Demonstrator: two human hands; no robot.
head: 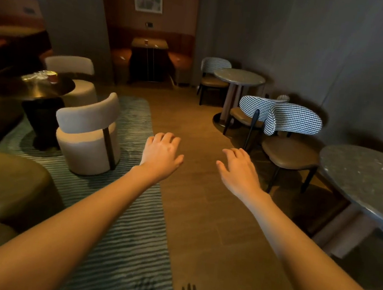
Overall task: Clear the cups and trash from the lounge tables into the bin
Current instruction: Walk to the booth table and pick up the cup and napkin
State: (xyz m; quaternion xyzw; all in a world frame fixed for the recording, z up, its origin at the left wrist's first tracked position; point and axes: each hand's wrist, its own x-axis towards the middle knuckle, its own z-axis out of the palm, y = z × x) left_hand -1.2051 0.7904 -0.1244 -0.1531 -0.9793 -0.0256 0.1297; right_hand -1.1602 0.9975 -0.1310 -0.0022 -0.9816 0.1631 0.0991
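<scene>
Head view, left hand (161, 155), right hand (239, 170) empty

Dim lounge, wooden floor (199, 193), striped rug (126, 244), houndstooth chairs (293, 119)

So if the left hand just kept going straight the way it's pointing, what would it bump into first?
Probably nothing soon. The left hand points up the open floor, between the cream chair and the checked chairs. Far ahead stands the booth table, but depth is hard to judge in this one view.
</scene>
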